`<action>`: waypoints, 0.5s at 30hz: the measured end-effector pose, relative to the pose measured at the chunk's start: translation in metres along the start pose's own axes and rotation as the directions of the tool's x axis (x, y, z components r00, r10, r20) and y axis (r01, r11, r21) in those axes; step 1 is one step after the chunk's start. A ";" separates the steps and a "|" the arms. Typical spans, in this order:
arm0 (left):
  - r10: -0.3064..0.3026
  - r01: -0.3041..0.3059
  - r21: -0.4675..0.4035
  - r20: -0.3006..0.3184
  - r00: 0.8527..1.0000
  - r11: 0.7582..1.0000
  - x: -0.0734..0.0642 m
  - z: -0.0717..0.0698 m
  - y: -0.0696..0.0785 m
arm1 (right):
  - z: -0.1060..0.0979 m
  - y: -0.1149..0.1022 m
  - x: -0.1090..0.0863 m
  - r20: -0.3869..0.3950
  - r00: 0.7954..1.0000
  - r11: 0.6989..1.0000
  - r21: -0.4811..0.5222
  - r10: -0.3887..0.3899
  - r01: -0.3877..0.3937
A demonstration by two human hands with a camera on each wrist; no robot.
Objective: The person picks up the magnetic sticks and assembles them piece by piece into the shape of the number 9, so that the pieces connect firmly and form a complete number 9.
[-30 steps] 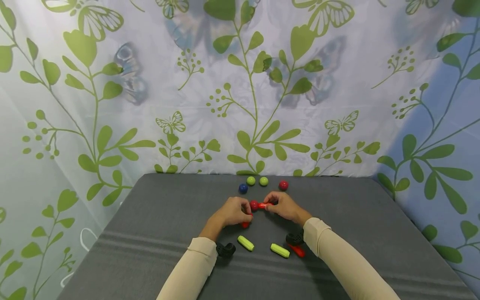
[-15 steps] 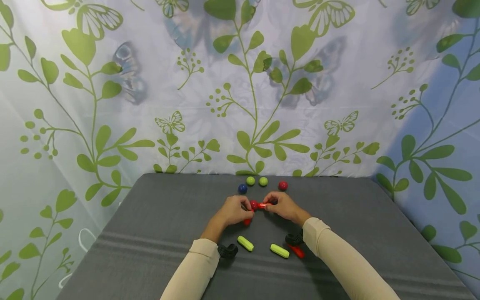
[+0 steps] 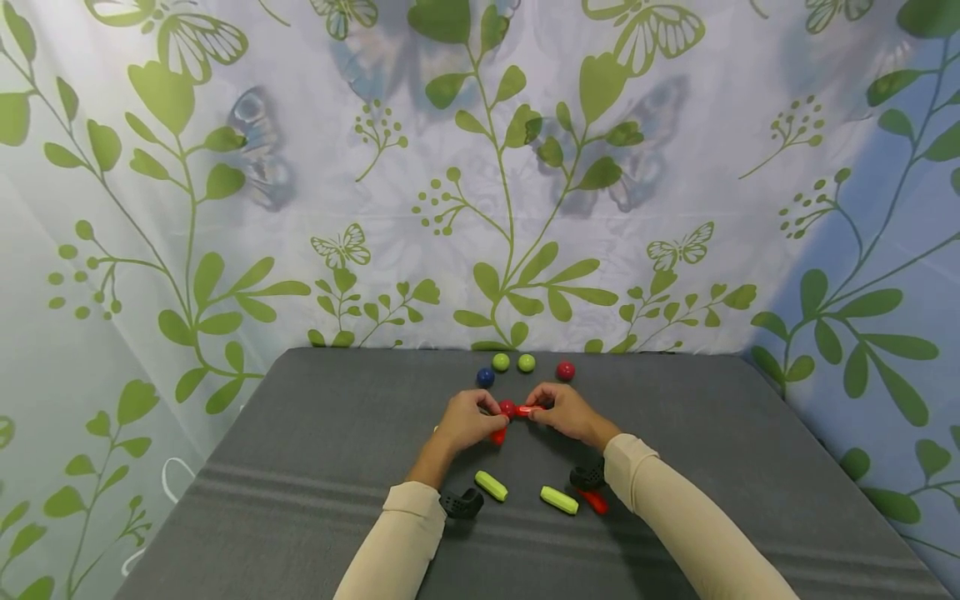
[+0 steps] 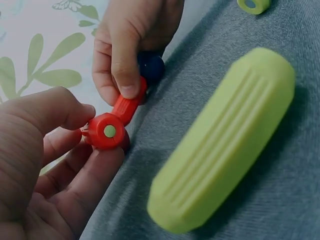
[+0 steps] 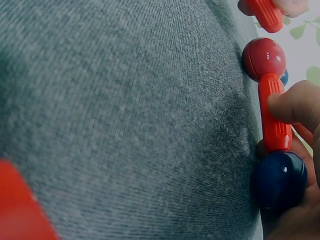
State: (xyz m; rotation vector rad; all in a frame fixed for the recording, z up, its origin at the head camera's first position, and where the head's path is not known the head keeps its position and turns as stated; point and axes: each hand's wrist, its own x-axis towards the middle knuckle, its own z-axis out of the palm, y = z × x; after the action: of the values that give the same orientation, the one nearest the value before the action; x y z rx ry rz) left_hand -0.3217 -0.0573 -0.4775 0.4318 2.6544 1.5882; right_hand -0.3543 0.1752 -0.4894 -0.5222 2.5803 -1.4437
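Observation:
My left hand (image 3: 468, 421) pinches a short red stick (image 4: 106, 131) between thumb and fingers; the green dot on its end faces the left wrist camera. My right hand (image 3: 566, 412) grips a second red stick (image 5: 275, 120) with its thumb along the side. That stick carries a red ball (image 5: 265, 59) at one end and a dark blue ball (image 5: 280, 180) at the other. In the right wrist view, the left hand's stick appears close to the red ball with a small gap. The head view hides the blue ball behind the right hand.
At the back of the grey table (image 3: 337, 417) lie a blue ball (image 3: 485, 377), two lime balls (image 3: 527, 362) and another red ball (image 3: 566, 371). Two lime sticks (image 3: 559, 500) lie nearer the front. Another red stick (image 3: 595, 501) is partly under the right wrist's black strap.
My left hand has shifted slightly right and away from me, bringing its red stick nearer the red ball. The right hand stays nearly still.

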 end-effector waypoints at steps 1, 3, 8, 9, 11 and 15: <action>-0.005 0.005 -0.004 -0.004 1.000 1.000 0.000 0.001 -0.001 | 0.000 0.000 0.000 -0.001 1.000 1.000 0.001 -0.003 0.003; -0.011 0.011 -0.011 -0.007 1.000 1.000 0.000 0.002 -0.003 | 0.000 0.000 0.000 -0.003 1.000 1.000 0.003 -0.004 0.004; -0.028 0.027 -0.021 -0.009 1.000 0.999 0.001 0.004 -0.007 | 0.001 -0.001 0.000 -0.010 1.000 1.000 0.007 -0.019 0.019; -0.033 0.033 -0.024 -0.007 0.999 0.999 0.001 0.004 -0.007 | 0.001 -0.001 0.000 -0.010 1.000 1.000 0.007 -0.022 0.022; -0.044 0.044 -0.032 -0.002 0.999 0.999 0.001 0.004 -0.008 | 0.001 -0.001 0.000 -0.008 1.000 1.000 0.009 -0.025 0.025; -0.055 0.055 -0.047 0.005 0.999 0.997 0.001 0.004 -0.008 | 0.001 -0.001 0.000 -0.006 1.000 1.000 0.012 -0.020 0.020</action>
State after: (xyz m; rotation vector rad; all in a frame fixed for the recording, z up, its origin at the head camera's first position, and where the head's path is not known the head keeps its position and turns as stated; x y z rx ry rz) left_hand -0.3234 -0.0572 -0.4868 0.3568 2.5967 1.6291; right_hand -0.3541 0.1742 -0.4892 -0.5444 2.5770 -1.4677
